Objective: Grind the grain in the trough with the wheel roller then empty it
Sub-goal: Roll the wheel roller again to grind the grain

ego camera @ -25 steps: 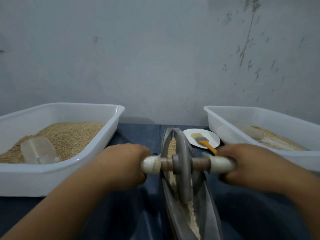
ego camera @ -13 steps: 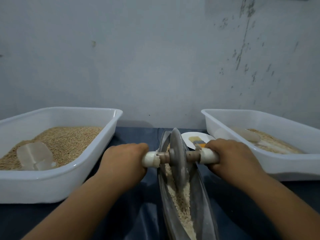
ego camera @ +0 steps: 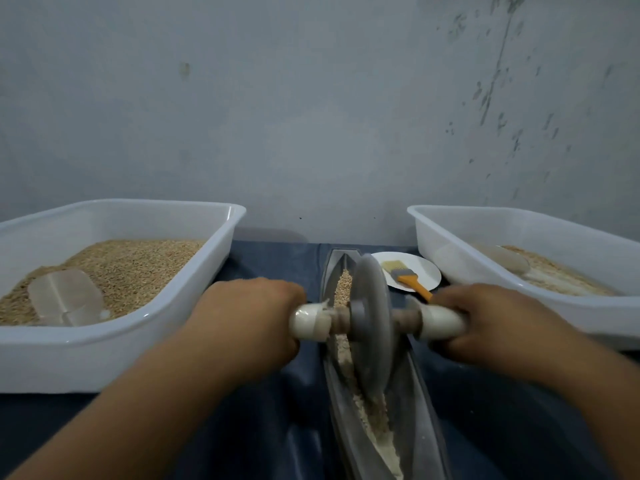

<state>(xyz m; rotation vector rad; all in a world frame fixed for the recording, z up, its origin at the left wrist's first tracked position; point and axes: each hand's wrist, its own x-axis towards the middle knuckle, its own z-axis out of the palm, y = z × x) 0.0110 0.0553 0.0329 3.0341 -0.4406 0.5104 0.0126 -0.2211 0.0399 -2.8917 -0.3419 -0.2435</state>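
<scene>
Left hand [ego camera: 249, 320] and right hand [ego camera: 491, 327] each grip a handle of the roller [ego camera: 370, 323], standing in the trough [ego camera: 415, 410] on grain [ego camera: 374, 420].

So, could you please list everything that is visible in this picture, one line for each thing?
trough: one, grey metal, centre, on the blue cloth.
grain: pale, partly ground, inside the trough.
wheel roller: one, grey disc, white handles, standing in the trough.
left tub: one, white, holds tan grain and a clear scoop.
right tub: one, white, holds paler grain.
plate: one, white, behind the roller.
brush: one, orange handle, on the plate.
left hand: grips the left handle.
right hand: grips the right handle.
</scene>
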